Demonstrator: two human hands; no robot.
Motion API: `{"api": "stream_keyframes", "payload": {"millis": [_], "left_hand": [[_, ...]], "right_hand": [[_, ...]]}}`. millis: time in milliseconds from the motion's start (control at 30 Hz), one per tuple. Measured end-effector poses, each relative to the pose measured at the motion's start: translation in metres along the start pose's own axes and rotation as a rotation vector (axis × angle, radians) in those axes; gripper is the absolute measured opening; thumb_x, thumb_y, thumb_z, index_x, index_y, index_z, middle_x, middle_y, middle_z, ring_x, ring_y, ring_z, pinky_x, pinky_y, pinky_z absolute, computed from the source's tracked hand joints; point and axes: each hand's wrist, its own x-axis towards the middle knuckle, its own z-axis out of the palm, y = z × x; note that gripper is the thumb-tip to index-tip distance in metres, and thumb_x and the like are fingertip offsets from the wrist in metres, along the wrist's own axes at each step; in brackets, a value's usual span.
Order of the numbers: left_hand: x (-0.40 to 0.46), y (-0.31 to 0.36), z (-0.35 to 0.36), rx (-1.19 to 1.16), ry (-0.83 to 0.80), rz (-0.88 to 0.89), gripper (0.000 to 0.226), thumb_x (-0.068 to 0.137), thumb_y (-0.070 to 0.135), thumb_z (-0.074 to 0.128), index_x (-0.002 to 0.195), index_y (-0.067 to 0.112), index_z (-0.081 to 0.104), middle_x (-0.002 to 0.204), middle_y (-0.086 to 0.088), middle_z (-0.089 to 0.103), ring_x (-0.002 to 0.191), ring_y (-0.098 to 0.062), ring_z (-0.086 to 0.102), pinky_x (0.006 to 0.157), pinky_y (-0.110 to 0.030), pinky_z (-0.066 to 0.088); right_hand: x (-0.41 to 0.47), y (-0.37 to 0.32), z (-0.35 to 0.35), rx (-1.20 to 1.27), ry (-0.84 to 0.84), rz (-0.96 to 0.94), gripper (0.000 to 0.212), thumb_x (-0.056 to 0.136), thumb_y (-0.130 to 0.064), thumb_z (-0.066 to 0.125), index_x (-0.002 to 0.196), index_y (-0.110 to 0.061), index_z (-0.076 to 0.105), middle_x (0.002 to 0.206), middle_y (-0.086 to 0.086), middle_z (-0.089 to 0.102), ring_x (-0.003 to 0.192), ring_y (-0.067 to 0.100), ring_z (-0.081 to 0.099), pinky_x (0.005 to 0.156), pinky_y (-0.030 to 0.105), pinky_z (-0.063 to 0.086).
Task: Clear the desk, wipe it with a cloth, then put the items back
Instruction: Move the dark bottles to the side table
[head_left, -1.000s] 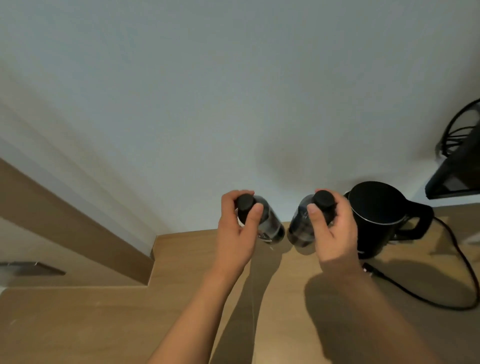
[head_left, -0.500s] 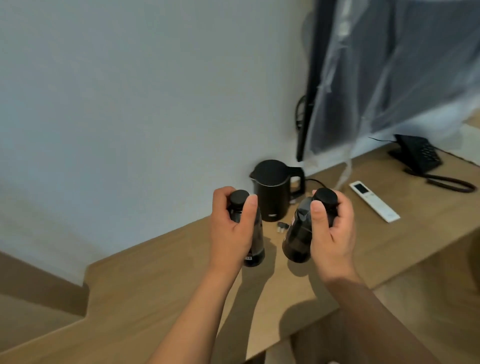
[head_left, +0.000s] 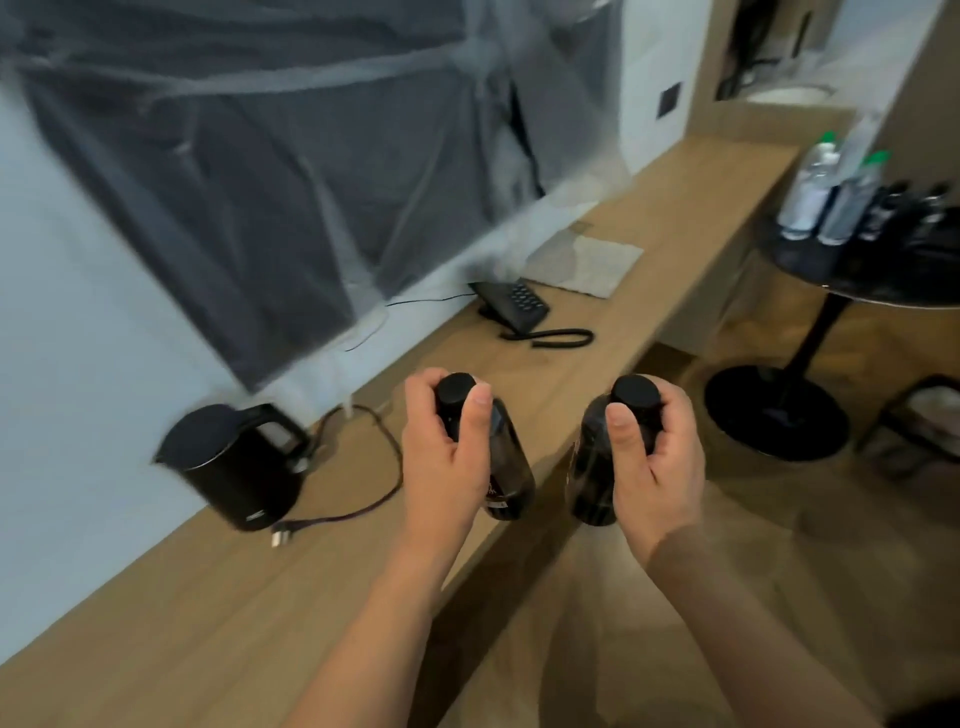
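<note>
While the long light-wood tabletop (head_left: 597, 364) still carries a black electric kettle (head_left: 234, 467), a black corded telephone (head_left: 514, 306) and a flat grey cloth (head_left: 587, 260), clearing looks partly done; wiping and returning items remain. Green-capped clear bottles (head_left: 810, 192) stand on a round black side table (head_left: 831, 270). Left hand (head_left: 447, 467) grips a dark black-capped bottle (head_left: 506, 467), fingers curled round its neck. Right hand (head_left: 657, 462) grips a second dark bottle (head_left: 592, 467) likewise, off the tabletop's edge.

The left hand (head_left: 441, 457) gripped a dark bottle (head_left: 506, 467) by its neck above the desk (head_left: 208, 597), and the right hand (head_left: 657, 462) gripped a second dark bottle (head_left: 592, 467) past its front edge. A black kettle (head_left: 236, 467), a phone (head_left: 514, 306) and a cloth (head_left: 587, 262) sat on the desk.
</note>
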Motion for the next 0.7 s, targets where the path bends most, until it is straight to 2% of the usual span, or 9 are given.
{"api": "stream_keyframes", "payload": {"millis": [100,233,367,433,500,600,700], "left_hand": [[0.004,0.012,0.068,-0.042,-0.111,-0.004,0.027,0.096,0.051,0.051,0.109,0.028,0.048,0.097,-0.006,0.065,0.086,-0.012,0.061,0.073,-0.017,0.049],[0.014,0.024,0.145,-0.042,-0.191,0.011,0.031,0.096,0.054,0.051,0.111,0.027,0.049,0.099,-0.002,0.065,0.092,-0.016,0.063,0.079,-0.031,0.053],[0.025,0.031,0.216,-0.076,-0.272,0.065,0.016,0.098,0.049,0.051,0.107,0.036,0.048,0.096,0.002,0.064,0.087,-0.013,0.062,0.074,-0.024,0.05],[0.034,0.028,0.252,-0.096,-0.306,0.069,0.013,0.098,0.05,0.051,0.105,0.04,0.047,0.096,0.005,0.065,0.088,-0.011,0.063,0.073,-0.018,0.049],[0.047,0.022,0.289,-0.114,-0.332,0.067,0.02,0.097,0.052,0.05,0.108,0.035,0.048,0.097,0.005,0.066,0.09,-0.012,0.064,0.075,-0.016,0.048],[0.069,0.012,0.346,-0.138,-0.369,0.082,0.025,0.097,0.051,0.05,0.11,0.029,0.048,0.097,0.005,0.065,0.089,-0.015,0.065,0.074,-0.02,0.05],[0.099,0.003,0.403,-0.162,-0.394,0.1,0.025,0.098,0.045,0.051,0.111,0.023,0.049,0.096,0.01,0.061,0.088,-0.009,0.063,0.073,-0.012,0.047]], "right_hand": [[0.027,0.019,-0.055,-0.017,0.078,0.018,0.035,0.089,-0.059,0.049,0.115,-0.035,0.05,0.107,-0.015,0.057,0.101,0.006,0.057,0.088,0.023,0.046],[0.056,0.038,-0.116,-0.059,0.141,0.02,0.03,0.092,-0.052,0.049,0.115,-0.033,0.05,0.107,-0.017,0.057,0.1,0.003,0.057,0.086,0.016,0.045],[0.089,0.066,-0.164,-0.148,0.198,0.033,0.035,0.093,-0.053,0.045,0.116,-0.028,0.049,0.108,-0.023,0.053,0.102,-0.007,0.052,0.085,0.004,0.037],[0.106,0.082,-0.184,-0.163,0.214,0.046,0.027,0.093,-0.053,0.045,0.114,-0.037,0.048,0.107,-0.026,0.053,0.102,-0.006,0.052,0.084,0.005,0.037],[0.13,0.099,-0.203,-0.167,0.224,0.079,0.019,0.092,-0.057,0.046,0.11,-0.051,0.045,0.107,-0.029,0.053,0.103,-0.004,0.054,0.085,0.009,0.039],[0.176,0.127,-0.226,-0.193,0.241,0.084,0.016,0.092,-0.059,0.047,0.108,-0.06,0.044,0.107,-0.027,0.054,0.104,0.0,0.055,0.086,0.016,0.042],[0.231,0.153,-0.248,-0.234,0.246,0.066,0.016,0.093,-0.056,0.046,0.109,-0.055,0.043,0.106,-0.024,0.054,0.103,-0.001,0.054,0.086,0.013,0.04]]}}
